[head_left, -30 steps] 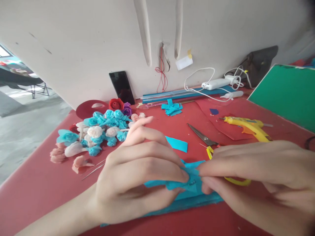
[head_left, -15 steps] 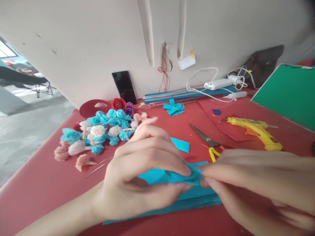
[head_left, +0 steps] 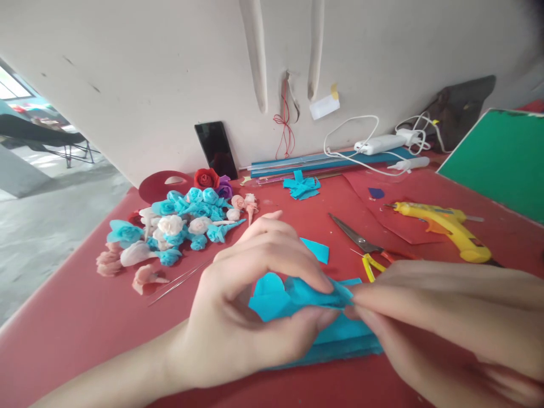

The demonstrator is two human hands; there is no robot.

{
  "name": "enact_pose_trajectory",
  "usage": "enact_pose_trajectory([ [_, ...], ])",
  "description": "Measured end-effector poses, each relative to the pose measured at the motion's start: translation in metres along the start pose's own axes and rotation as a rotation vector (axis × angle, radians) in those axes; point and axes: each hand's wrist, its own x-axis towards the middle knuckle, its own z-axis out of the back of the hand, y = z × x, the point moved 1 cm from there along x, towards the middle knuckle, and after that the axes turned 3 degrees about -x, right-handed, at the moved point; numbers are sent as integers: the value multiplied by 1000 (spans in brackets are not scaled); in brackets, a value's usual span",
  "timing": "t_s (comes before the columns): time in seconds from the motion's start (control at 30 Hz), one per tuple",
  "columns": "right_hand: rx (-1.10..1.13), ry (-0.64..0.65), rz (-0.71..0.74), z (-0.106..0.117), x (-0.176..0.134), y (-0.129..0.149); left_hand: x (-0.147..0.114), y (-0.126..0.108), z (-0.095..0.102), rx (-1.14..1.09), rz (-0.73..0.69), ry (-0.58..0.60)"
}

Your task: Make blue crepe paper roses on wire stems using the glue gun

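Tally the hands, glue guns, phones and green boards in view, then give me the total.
Hands: 2 (left hand and right hand, both holding blue material)
Yellow glue gun: 1
Black phone: 1
Green board: 1
Total: 5

Far side, from my remote feed: pale wall (head_left: 170, 73), a few dark scuffs to the left. I see a phone (head_left: 216, 150) leaning there, screen dark, back edge of the red table (head_left: 46, 340). Right of it, a red cord (head_left: 284, 122) hangs from the wall; next along, a white slip (head_left: 324, 107), tilted, yellow tape at its top. Farther right I note a white charger (head_left: 378, 145), cables looped about it, then a dark bag (head_left: 465, 107) against the wall. Right edge: green board (head_left: 501, 158). Far left: grey floor (head_left: 63, 221), black chair (head_left: 34, 133), bright window (head_left: 12, 85).
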Motion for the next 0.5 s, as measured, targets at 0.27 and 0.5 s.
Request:
enact_pose_trajectory([
  [0.27, 22, -10, 1, 0, 0, 0, -7, 1, -2, -94, 116, -16],
  [0.5, -5, -66, 27, -3, 1, -2, -13, -2, -4, -136, 243, -19],
])
